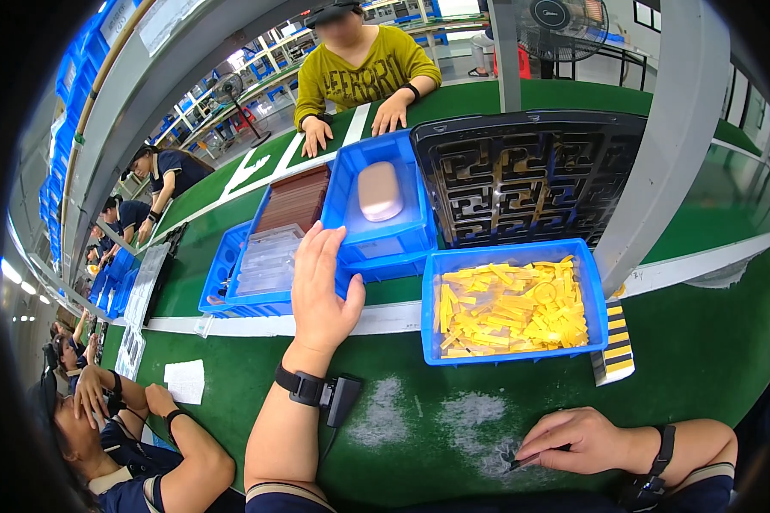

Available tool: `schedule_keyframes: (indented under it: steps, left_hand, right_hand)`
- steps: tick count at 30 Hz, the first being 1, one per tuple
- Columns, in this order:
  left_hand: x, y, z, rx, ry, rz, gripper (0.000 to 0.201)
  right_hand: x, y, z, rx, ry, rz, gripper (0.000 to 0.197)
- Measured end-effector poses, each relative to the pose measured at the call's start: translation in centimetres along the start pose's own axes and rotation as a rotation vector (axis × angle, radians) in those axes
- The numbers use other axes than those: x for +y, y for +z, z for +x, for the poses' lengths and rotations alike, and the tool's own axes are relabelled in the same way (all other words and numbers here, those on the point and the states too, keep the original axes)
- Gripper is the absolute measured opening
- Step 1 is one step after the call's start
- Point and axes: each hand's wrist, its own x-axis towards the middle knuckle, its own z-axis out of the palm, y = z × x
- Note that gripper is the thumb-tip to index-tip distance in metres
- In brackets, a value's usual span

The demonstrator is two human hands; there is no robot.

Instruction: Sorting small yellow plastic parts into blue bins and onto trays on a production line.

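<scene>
My left hand [323, 286] is stretched forward with its fingers extended and thumb apart, holding nothing that I can see. Its fingertips reach the near left corner of a blue bin [385, 250], where a rounded beige-pink object [380, 191] lies; whether they touch the bin, I cannot tell. Just left of that hand, clear plastic strips [269, 261] and a stack of brown strips [295, 198] sit in another blue bin. My right hand [573, 440] is low on the green bench at right, fingers pinched on a small dark piece [526, 462] whose kind I cannot make out.
A blue bin [429, 338] of yellow strips stands between my hands, beyond the right one. Behind it leans a black moulded tray [530, 179], beside a grey post [672, 145]. One person [359, 73] sits opposite, another [180, 436] at lower left. Whitish scuffs [381, 415] mark the bench.
</scene>
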Motion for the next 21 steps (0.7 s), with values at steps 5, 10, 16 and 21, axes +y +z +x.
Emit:
schedule_keyframes:
  steps: [5, 10, 16, 21]
  left_hand:
    - [0.31, 0.01, 0.14, -0.077, 0.0, 0.081, 0.073]
    - [0.34, -0.1, 0.28, -0.117, -0.018, 0.109, 0.078]
    - [0.47, -0.12, 0.29, -0.123, -0.011, 0.125, 0.079]
    - [0.24, -0.1, 0.21, -0.091, -0.005, 0.096, 0.071]
  right_hand:
    - [-0.07, -0.03, 0.1, 0.0, 0.003, 0.007, 0.021]
    - [-0.04, -0.06, 0.09, -0.003, 0.005, 0.009, 0.021]
    - [-0.15, -0.06, 0.09, 0.005, 0.001, 0.005, 0.022]
    - [-0.06, 0.01, 0.04, 0.006, 0.0, 0.013, 0.021]
